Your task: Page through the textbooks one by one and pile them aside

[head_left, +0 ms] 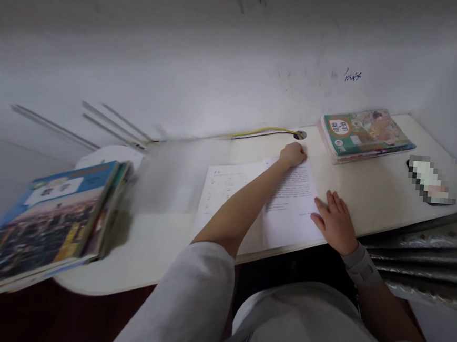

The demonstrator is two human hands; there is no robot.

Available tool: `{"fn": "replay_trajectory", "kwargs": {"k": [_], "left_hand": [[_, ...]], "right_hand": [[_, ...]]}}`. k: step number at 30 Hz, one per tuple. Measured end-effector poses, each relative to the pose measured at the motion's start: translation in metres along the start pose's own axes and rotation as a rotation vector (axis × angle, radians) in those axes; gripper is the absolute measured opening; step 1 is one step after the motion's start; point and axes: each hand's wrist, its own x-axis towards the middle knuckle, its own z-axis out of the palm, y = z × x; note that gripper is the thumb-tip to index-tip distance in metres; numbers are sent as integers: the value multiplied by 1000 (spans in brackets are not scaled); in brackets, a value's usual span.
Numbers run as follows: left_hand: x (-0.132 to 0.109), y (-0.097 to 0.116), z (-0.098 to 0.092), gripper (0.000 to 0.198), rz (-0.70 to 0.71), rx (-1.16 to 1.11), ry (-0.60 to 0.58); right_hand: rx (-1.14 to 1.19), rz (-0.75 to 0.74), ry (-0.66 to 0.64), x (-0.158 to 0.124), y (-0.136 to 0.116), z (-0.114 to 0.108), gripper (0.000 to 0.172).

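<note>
An open booklet (pixel 288 218) with printed text lies on the white desk (pixel 147 249). My left hand (pixel 293 154) is closed at the top edge of its right page; what its fingers hold, if anything, is hidden. The left forearm crosses over the pages and covers part of them. My right hand (pixel 336 221) rests with fingers spread at the right edge of the booklet, fingertips on the desk. A grey band circles the right wrist.
At the left is a stack of large books (pixel 54 215). A stack with a green-covered book (pixel 366 132) stands at the back right, near a phone (pixel 429 179). Yellow and black cables (pixel 267 129) run along the wall to a desk hole. Dark folded material (pixel 423 255) is beside the right edge.
</note>
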Motion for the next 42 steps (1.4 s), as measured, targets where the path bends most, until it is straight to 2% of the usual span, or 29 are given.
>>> {"fn": "replay_trajectory", "kwargs": {"k": [4,7,12,17,20,23,25,27,29,32,35,37,40,42], "left_hand": [[-10,0,4,32,10,27,91],[-18,-7,1,32,10,66,132],[-25,-22,-2,25,34,98,87],[-22,-12,2,26,30,69,74],[-28,-10,-4,31,53,66,157],[-56,-32,-14,41,175,4,316],[-93,-59,-15,47,268,-32,356],[-138,-86,-8,58,309,-24,292],[-184,-103,6,74,318,27,163],[-228,-101,31,84,380,116,34],[-239,-82,45,84,384,144,43],[-237,-78,45,75,365,118,65],[-236,-96,35,60,262,91,159],[-238,-118,27,56,107,92,259]], "right_hand": [[10,0,-3,0,0,0,45],[4,0,-3,0,0,-1,45],[-7,2,12,0,0,0,44],[-22,-5,-2,0,-1,0,45],[-30,-9,-15,0,2,-1,45],[-15,-38,-38,1,10,-2,47],[-4,-61,-51,2,18,-2,49],[-1,-70,-54,3,25,0,54],[0,-76,-58,4,29,2,57],[6,-93,-71,6,30,4,59],[21,-96,-83,7,30,3,58],[30,-87,-93,8,30,1,56],[40,-74,-97,8,30,-1,54],[47,-64,-88,8,28,-2,55]]}}
